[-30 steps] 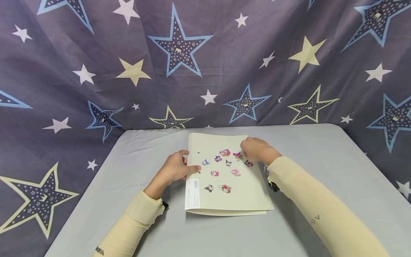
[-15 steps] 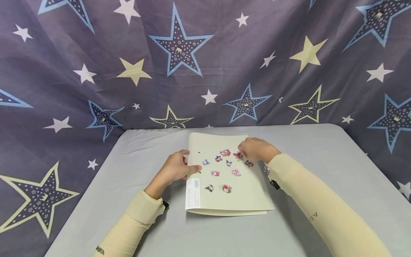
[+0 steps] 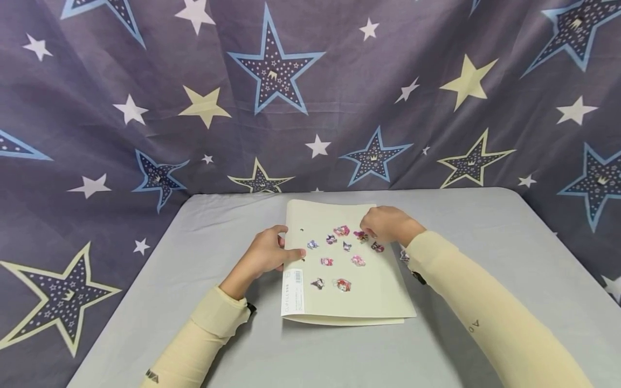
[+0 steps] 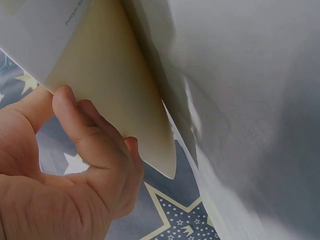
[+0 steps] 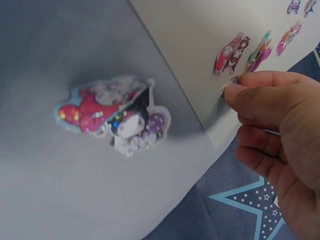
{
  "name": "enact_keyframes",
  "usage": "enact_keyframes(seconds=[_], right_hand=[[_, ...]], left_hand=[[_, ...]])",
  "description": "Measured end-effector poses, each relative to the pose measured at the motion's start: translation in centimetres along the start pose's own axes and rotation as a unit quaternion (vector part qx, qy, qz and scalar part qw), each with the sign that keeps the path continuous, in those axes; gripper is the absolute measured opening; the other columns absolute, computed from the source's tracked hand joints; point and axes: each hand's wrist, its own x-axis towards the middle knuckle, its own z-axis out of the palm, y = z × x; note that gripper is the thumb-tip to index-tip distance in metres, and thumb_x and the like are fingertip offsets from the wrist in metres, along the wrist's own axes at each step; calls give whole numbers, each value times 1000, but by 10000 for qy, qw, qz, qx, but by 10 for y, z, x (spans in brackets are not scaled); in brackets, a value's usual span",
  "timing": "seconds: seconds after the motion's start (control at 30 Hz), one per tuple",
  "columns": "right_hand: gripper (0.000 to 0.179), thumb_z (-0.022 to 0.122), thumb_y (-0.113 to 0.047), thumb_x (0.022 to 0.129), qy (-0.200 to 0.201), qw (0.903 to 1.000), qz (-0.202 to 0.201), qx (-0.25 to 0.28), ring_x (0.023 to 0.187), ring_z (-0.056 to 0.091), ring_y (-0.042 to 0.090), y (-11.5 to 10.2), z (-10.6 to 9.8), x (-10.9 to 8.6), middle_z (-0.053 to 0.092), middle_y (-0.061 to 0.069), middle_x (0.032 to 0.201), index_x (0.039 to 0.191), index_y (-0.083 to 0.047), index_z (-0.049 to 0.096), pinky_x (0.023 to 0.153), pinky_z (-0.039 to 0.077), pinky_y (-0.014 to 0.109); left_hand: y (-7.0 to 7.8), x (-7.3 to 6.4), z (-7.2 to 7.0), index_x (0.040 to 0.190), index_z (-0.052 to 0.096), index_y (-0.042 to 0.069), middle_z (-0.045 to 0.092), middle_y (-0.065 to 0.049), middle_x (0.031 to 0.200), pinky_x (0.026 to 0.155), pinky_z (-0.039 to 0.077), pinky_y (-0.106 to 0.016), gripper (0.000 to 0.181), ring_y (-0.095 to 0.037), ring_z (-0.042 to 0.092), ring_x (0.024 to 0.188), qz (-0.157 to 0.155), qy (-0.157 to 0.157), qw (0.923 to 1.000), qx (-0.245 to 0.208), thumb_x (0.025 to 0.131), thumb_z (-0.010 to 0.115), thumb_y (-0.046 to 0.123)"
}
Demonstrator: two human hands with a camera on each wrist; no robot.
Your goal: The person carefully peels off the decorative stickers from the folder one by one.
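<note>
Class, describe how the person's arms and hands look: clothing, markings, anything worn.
The left sleeve and right sleeve are pale yellow with dark lettering. A small black piece shows beside the left cuff, another under the right sleeve. Left hand and right hand are gloveless.

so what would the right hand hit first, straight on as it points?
Likely the cream folder, just under the right hand; can't tell whether the pinched sticker touches it.
</note>
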Motion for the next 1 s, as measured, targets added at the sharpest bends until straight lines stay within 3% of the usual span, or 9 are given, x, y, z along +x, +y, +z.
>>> enact_keyframes(seconds=[0.17, 0.33, 0.57, 0.83, 1.0], right_hand=[[38, 55, 20, 68, 293, 9987, -361, -225, 62, 43, 10, 1, 0, 0, 46, -6, 64, 63, -17, 49, 58, 40, 24], [42, 50, 20, 70, 356, 9974, -498, -377, 61, 37, 10, 1, 1, 0, 40, -6, 62, 61, -19, 39, 56, 33, 23], [44, 54, 19, 76, 344, 9938, -638, -839, 63, 38, 10, 0, 3, 3, 42, -7, 64, 63, -20, 39, 56, 35, 22], [42, 60, 18, 80, 328, 9916, -629, -1082, 65, 42, 11, -3, 4, 2, 50, -5, 66, 64, -18, 44, 62, 44, 26], [43, 59, 17, 84, 277, 9920, -610, -1068, 65, 39, 11, -1, 6, 2, 45, -5, 65, 64, -18, 41, 62, 41, 25]], left_hand=[[1, 0, 0, 151, 43, 2, 51, -12, 102, 56, 60, -34, 88, -20, 62, 70, -6, 34, 10000, 76, 81, 89, 29], [1, 0, 0, 151, 44, 1, 50, -12, 102, 55, 60, -34, 88, -20, 62, 68, -3, 32, 9999, 106, 81, 89, 29], [0, 0, 1, 151, 44, 1, 51, -12, 102, 58, 62, -39, 87, -20, 63, 66, 53, 9, 10000, 76, 81, 89, 29], [0, 0, 1, 151, 44, 1, 51, -12, 102, 60, 62, -41, 87, -20, 63, 66, 73, 1, 9999, 77, 81, 89, 28], [-1, 0, 1, 151, 44, 1, 51, -13, 102, 59, 62, -40, 87, -20, 63, 68, 38, 20, 9999, 108, 82, 89, 28]])
